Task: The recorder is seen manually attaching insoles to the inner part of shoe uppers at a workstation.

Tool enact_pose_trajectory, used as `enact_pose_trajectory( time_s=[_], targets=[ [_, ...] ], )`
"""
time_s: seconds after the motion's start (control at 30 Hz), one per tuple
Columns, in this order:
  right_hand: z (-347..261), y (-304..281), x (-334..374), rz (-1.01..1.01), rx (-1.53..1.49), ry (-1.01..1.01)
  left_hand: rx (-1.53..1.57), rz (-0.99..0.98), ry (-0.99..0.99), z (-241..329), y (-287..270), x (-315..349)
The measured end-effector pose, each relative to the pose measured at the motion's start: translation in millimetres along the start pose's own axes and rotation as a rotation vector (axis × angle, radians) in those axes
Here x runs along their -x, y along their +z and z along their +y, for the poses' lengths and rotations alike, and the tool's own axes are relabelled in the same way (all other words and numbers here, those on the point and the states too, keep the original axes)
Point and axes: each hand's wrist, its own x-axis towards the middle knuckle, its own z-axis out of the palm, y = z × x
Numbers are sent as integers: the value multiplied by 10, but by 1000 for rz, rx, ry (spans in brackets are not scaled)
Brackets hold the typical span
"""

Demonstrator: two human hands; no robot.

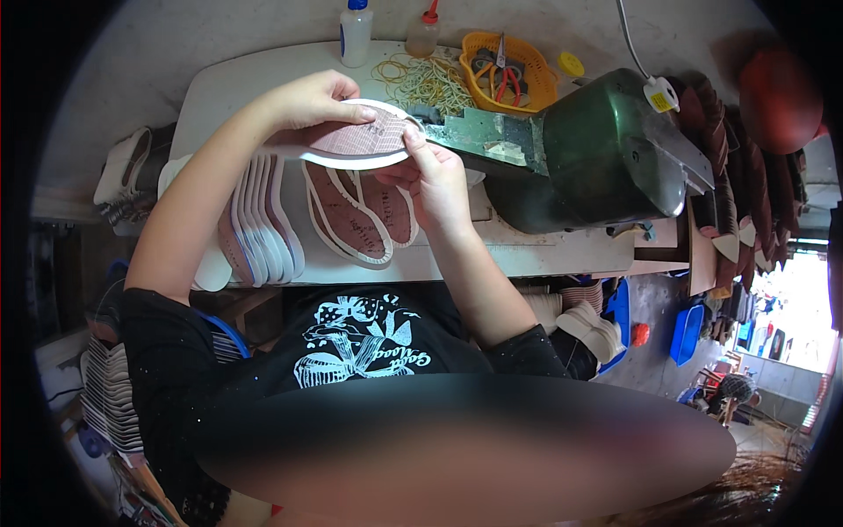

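A shoe sole piece [351, 139] with a pinkish-brown patterned face and a white rim is held up over the table by both my hands. My left hand [320, 101] grips its far side, the thumb lying on the patterned face. My right hand [436, 180] pinches the rim at the right end between thumb and fingers. Below it, two similar brown-faced pieces with pale rims [349, 220] lie on the table. Several more soles [261, 233] stand side by side in a row to their left. The green head of a bench sewing machine [593, 149] is just right of my right hand.
Along the table's back are a blue-capped bottle [356, 39], a red-tipped bottle [423, 37], a heap of yellowish bands [423, 82] and an orange basket [540, 92] holding scissors. A cable [634, 39] hangs above the machine. Blue bins [688, 335] and another person [733, 388] are at right.
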Motion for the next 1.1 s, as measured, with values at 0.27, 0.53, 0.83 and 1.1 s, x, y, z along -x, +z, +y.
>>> enact_pose_trajectory(
  time_s=[0.27, 0.53, 0.83, 1.1],
  targets=[
    [40, 27, -18, 29, 1, -44, -21, -25, -22, 82, -22, 27],
    [38, 30, -9, 3, -16, -31, 35, 10, -150, 97, 3, 125],
    [-54, -103, 106, -82, 7, 25, 329, 37, -298, 294, 442, 390],
    [190, -203, 372, -159, 234, 53, 389, 107, -361, 444, 561, 449]
  ],
)
